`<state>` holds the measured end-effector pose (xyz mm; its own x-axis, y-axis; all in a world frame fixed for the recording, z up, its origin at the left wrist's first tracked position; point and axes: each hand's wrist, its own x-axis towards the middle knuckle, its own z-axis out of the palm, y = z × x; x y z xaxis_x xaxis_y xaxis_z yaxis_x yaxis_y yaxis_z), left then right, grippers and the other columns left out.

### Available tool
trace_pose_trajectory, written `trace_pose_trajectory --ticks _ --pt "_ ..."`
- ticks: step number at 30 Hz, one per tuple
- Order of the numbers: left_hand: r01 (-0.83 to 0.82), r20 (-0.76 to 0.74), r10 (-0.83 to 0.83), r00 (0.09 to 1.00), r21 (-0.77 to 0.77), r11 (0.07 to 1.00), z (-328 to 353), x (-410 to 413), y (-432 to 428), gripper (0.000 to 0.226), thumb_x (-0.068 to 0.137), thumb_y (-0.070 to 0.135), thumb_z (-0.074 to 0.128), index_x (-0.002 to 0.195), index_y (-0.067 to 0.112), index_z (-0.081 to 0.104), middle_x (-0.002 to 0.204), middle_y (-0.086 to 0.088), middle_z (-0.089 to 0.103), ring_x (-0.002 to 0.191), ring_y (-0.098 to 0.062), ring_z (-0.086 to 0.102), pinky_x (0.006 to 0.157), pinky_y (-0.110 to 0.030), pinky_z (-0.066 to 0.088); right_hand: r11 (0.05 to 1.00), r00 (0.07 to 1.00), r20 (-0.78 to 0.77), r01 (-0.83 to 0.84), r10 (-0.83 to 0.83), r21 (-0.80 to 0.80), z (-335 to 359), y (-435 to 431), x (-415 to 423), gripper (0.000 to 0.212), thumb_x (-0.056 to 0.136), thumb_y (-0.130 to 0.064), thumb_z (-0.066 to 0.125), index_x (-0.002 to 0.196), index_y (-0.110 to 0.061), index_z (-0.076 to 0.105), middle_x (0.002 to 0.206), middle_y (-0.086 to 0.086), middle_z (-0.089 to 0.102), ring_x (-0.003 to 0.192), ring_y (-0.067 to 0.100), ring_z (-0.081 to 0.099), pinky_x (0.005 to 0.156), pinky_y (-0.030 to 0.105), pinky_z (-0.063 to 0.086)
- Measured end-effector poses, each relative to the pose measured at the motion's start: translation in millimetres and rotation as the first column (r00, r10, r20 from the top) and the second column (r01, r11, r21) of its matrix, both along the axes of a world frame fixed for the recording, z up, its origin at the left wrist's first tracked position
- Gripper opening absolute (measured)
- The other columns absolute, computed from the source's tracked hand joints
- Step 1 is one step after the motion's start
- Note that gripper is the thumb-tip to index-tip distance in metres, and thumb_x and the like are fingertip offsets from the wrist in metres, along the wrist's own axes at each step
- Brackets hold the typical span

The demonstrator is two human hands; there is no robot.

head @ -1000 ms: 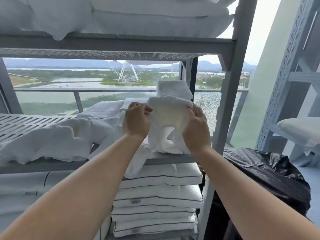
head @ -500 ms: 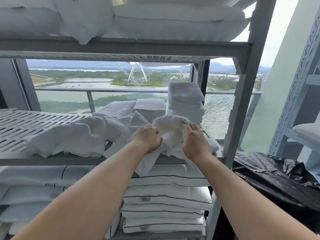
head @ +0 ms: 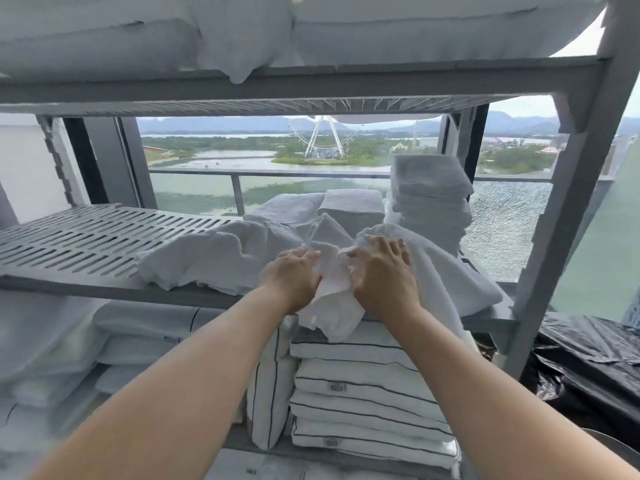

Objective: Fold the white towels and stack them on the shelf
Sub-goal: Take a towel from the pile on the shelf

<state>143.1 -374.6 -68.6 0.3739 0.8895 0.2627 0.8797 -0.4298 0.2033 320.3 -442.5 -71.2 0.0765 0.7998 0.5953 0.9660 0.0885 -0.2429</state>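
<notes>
**Both hands on a white towel at the shelf's front edge**

In the centre of the frame, the left hand [head: 293, 276] and right hand [head: 383, 277] rested side by side on a crumpled white towel [head: 333, 296]. The towel lay on the front of the slatted shelf [head: 86, 237], with one fold drooping over the edge. The right hand's fingers [head: 391, 247] were spread flat, pressing the cloth. The left hand's fingertips were buried in the folds, so whether they gripped could not be told. A heap of unfolded towels [head: 204, 259] lay just left of the hands. Behind, right of centre, stood a tall stack of folded towels [head: 429, 195], with a lower folded pile [head: 353, 206] beside it. Striped pillows [head: 363, 382] were stacked beneath the shelf, and a black bag [head: 588, 368] sat at lower right.
</notes>
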Motion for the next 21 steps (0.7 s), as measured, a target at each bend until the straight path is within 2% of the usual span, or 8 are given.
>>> trace_pose_trajectory --ticks 2,6,9,12,14,16,19,21 --pt "-0.031 -0.041 0.032 0.999 0.036 0.999 -0.7 -21.3 10.3 0.058 0.099 0.044 0.047 0.153 0.029 0.035 0.164 -0.001 0.025 0.149 -0.026 0.025 0.118 -0.043 0.028 0.999 0.999 0.013 -0.032 0.032 -0.004 3.3 5.2 -14.9 0.04 0.091 -0.034 0.059 0.131 -0.028 0.059 0.14 0.003 0.047 0.14 0.026 0.034 0.124 0.048 0.012" --pt "-0.057 -0.083 0.064 0.994 0.078 0.995 -1.9 -68.4 31.2 0.06 0.097 0.045 0.05 0.152 0.028 0.035 0.164 -0.005 0.023 0.149 -0.029 0.024 0.118 -0.046 0.03 0.997 0.995 0.068 -0.07 0.068 0.016 8.5 24.4 -52.1 0.038 0.091 -0.037 0.059 0.128 -0.027 0.059 0.133 0.0 0.053 0.13 0.024 0.044 0.114 0.044 0.03" --pt "-0.074 -0.105 0.082 0.991 0.077 0.994 0.8 -109.2 47.3 0.064 0.096 0.044 0.05 0.154 0.026 0.03 0.165 -0.009 0.02 0.148 -0.033 0.025 0.116 -0.05 0.032 0.998 0.994 0.085 -0.068 0.067 0.011 9.7 46.5 -93.1 0.037 0.091 -0.041 0.059 0.126 -0.029 0.059 0.131 -0.002 0.054 0.129 0.023 0.046 0.111 0.041 0.032" --pt "-0.089 -0.077 0.097 0.992 0.097 0.991 3.2 -153.7 66.0 0.066 0.096 0.045 0.051 0.154 0.026 0.027 0.159 -0.01 0.028 0.138 -0.036 0.038 0.109 -0.05 0.04 0.996 0.994 0.069 -0.089 0.09 -0.011 6.8 71.8 -139.1 0.039 0.09 -0.045 0.061 0.126 -0.031 0.059 0.129 -0.003 0.055 0.127 0.022 0.047 0.108 0.04 0.036" --pt "-0.111 -0.041 0.116 0.992 0.111 0.988 3.4 -183.0 81.0 0.068 0.094 0.046 0.055 0.153 0.029 0.025 0.155 -0.009 0.03 0.135 -0.037 0.04 0.107 -0.05 0.04 0.991 0.992 0.036 -0.117 0.119 -0.061 3.5 90.3 -169.4 0.046 0.089 -0.047 0.062 0.131 -0.029 0.055 0.131 0.001 0.054 0.128 0.024 0.047 0.108 0.04 0.04" --pt "-0.131 -0.084 0.145 0.986 0.151 0.98 0.9 -210.2 97.7 0.07 0.093 0.048 0.055 0.152 0.029 0.023 0.155 -0.011 0.029 0.137 -0.038 0.036 0.109 -0.051 0.036 0.985 0.992 -0.031 -0.123 0.12 -0.124 -1.4 107.7 -197.3 0.056 0.089 -0.049 0.063 0.139 -0.027 0.048 0.135 0.006 0.052 0.128 0.026 0.048 0.106 0.041 0.043" --pt "-0.14 -0.12 0.158 0.98 0.141 0.98 -6.3 -242.4 120.6 0.07 0.095 0.048 0.051 0.154 0.026 0.022 0.161 -0.012 0.024 0.144 -0.038 0.029 0.113 -0.053 0.03 0.976 0.991 -0.108 -0.104 0.084 -0.189 -11.7 129.7 -226.7 0.07 0.088 -0.052 0.064 0.149 -0.027 0.037 0.142 0.006 0.048 0.133 0.027 0.044 0.108 0.042 0.041" --pt "-0.115 -0.125 0.13 0.984 0.122 0.986 -11.7 -257.4 134.2 0.064 0.097 0.047 0.048 0.154 0.027 0.025 0.16 -0.013 0.027 0.142 -0.037 0.033 0.111 -0.053 0.033 0.968 0.993 -0.114 -0.068 0.041 -0.241 -18.9 142.5 -237.6 0.078 0.087 -0.056 0.063 0.153 -0.032 0.029 0.146 0.005 0.044 0.136 0.027 0.039 0.11 0.044 0.039"
